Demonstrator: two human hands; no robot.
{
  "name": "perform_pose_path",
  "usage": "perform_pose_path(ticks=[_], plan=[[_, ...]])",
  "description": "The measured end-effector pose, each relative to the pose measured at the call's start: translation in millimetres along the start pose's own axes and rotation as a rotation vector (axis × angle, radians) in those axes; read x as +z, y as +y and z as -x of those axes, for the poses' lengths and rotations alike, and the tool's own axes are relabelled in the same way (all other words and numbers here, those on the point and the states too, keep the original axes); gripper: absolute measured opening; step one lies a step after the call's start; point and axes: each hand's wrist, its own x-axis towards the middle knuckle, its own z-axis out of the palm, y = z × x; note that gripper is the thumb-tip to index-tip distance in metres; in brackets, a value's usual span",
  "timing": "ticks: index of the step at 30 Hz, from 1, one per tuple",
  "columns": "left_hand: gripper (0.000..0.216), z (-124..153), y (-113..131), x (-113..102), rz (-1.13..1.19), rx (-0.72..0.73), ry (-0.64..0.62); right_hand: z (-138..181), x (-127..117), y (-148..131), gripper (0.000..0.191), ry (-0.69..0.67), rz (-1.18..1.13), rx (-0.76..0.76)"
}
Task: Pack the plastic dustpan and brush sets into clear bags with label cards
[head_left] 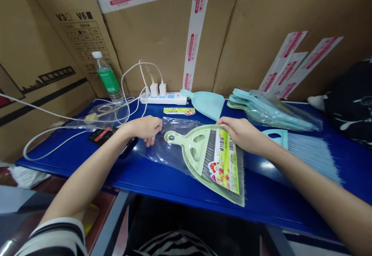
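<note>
A pale green dustpan [190, 167] lies at the table's front edge, its handle pointing left. A matching green hand brush [200, 149] with grey bristles is nested in it, and a printed card label [225, 163] covers part of the bristles. My right hand [240, 134] is closed on the far edge of the dustpan and brush. Beneath the dustpan handle spreads a clear plastic bag [174, 153]. My left hand [148, 128] has its fingers curled at the bag's left end and appears to pinch it; the fingertips are partly hidden.
Behind lie a blue dustpan [207, 103], another card label [178, 111] and several bagged sets [270, 109]. A blue brush [308, 151] rests under my right forearm. On the left are a phone [101, 136], white cables, a power strip [165, 98] and a bottle [109, 78]. Cardboard walls the back.
</note>
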Motion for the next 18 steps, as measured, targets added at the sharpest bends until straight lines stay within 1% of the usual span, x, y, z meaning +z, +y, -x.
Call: perform_pose_path(ticks=[2,6,10,12,15,18], plan=[[0.020,1.6,3.4,-0.9,0.072,0.033,-0.018,0.5,-0.4,-0.7,0.022,0.017,-0.010,0.023],[0.015,1.8,2.8,-2.3,0.127,0.113,-0.047,0.3,-1.3,-3.1,0.016,0.063,-0.034,0.053],[0.016,-0.5,-0.3,-3.2,0.174,0.181,-0.073,0.1,1.1,-5.5,0.016,0.024,-0.045,0.085],[0.015,-1.4,-0.4,-4.0,0.186,0.178,-0.079,0.0,3.1,-6.2,0.017,0.006,-0.052,0.094],[0.016,-1.9,1.0,-4.9,0.170,0.134,-0.090,-0.5,5.6,-6.2,0.016,0.019,-0.057,0.071],[0.024,-2.5,1.9,-4.1,0.134,0.127,-0.093,-1.5,7.0,-4.0,0.017,0.001,-0.084,0.046]])
